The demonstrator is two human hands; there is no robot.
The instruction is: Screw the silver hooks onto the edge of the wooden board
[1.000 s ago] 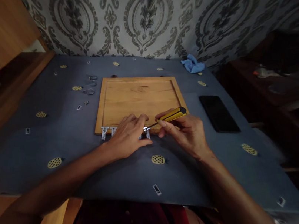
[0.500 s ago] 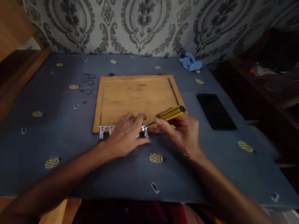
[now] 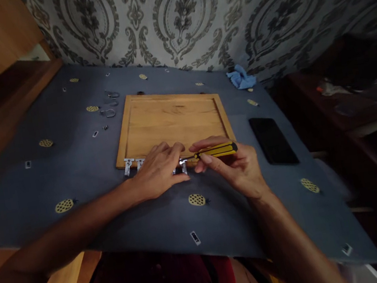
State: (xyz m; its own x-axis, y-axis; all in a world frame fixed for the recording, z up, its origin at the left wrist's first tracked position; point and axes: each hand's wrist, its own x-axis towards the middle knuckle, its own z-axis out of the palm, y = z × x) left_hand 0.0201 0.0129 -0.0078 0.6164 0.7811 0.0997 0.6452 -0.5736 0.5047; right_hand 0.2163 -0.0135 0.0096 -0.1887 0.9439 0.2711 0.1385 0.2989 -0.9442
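A wooden panel (image 3: 171, 120) lies flat on the blue patterned cloth (image 3: 73, 177). Metal hinges sit along its near edge: one (image 3: 130, 164) shows at the left, another (image 3: 182, 165) is between my hands. My left hand (image 3: 159, 170) lies palm down over the near edge, fingers pressed on the metal hinge. My right hand (image 3: 230, 163) grips a yellow-and-black screwdriver (image 3: 216, 150), held nearly level, its tip pointing left at the hinge by my left fingertips.
A black phone (image 3: 272, 140) lies right of the panel. A crumpled blue cloth (image 3: 241, 79) sits by the wall. Small metal rings and screws (image 3: 109, 110) lie left of the panel. A wooden cabinet stands at left, dark furniture at right.
My right hand has lowered the screwdriver from a slant to nearly level, tip still at the hinge. My left hand stays on the panel's near edge.
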